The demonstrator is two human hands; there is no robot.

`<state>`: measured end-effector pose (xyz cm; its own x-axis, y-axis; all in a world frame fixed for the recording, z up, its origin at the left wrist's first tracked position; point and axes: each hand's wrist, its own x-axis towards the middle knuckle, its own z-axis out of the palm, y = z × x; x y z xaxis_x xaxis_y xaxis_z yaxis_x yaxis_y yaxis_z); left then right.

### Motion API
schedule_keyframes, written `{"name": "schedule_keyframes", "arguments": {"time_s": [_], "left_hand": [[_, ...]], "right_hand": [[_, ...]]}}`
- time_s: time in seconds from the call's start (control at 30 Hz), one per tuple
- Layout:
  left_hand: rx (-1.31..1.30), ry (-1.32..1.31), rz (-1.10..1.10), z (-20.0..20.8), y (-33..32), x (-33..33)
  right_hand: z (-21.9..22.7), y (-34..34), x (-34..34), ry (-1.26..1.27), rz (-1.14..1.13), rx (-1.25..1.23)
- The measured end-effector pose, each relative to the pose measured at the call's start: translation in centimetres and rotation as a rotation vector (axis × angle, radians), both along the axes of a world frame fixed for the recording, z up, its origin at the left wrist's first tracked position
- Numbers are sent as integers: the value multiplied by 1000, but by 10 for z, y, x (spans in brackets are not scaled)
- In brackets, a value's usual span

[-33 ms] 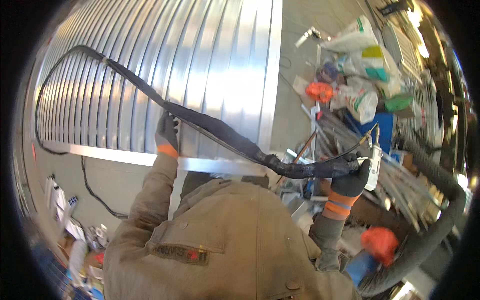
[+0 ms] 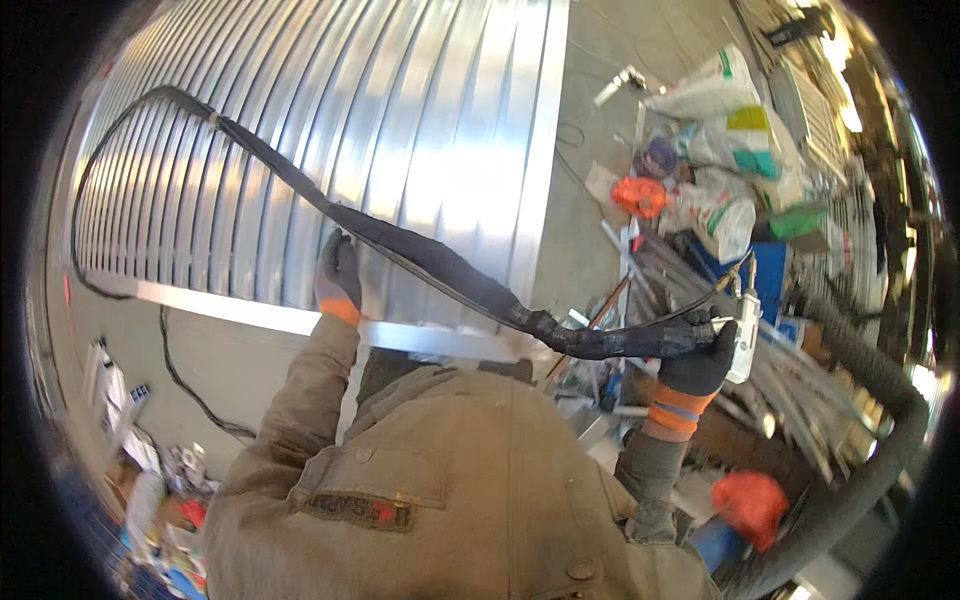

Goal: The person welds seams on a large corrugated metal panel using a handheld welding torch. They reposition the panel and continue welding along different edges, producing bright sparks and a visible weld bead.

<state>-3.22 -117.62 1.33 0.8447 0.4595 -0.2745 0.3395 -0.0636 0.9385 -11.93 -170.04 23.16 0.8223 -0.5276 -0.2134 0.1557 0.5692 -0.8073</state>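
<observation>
Cable and tool handling
Right hand (image 2: 695, 368) closes around white tool (image 2: 743, 340); left hand (image 2: 340, 268), half-curled, hold unclear, is beside black cable (image 2: 440, 265) crossing over ridged panel (image 2: 420, 120). Avoid sharp bends.

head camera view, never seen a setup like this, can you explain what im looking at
There's no machine: a person's left hand and right hand are working in dark gloves with orange cuffs. A wide fisheye camera worn on the head looks down, so straight edges bend. Ahead lies a shiny silver ribbed metal panel, with a long black wrapped cable looping across it. The right hand grips the cable's end, beside a boxy white tool. The left hand is by the panel's near edge, just below the cable; I can't tell whether they touch.
</observation>
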Motion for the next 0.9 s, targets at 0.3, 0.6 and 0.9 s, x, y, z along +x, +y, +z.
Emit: {"name": "schedule_keyframes", "arguments": {"time_s": [0.3,0.6,0.9], "left_hand": [[951,292,-147,3,-196,-60],[1074,161,-37,-15,-205,-61],[1114,204,-45,-22,-206,-61]], "right_hand": [[-43,-144,130,-16,235,-9],[-29,-212,237,91,88,-341],[12,-261,323,-99,254,-955]]}}
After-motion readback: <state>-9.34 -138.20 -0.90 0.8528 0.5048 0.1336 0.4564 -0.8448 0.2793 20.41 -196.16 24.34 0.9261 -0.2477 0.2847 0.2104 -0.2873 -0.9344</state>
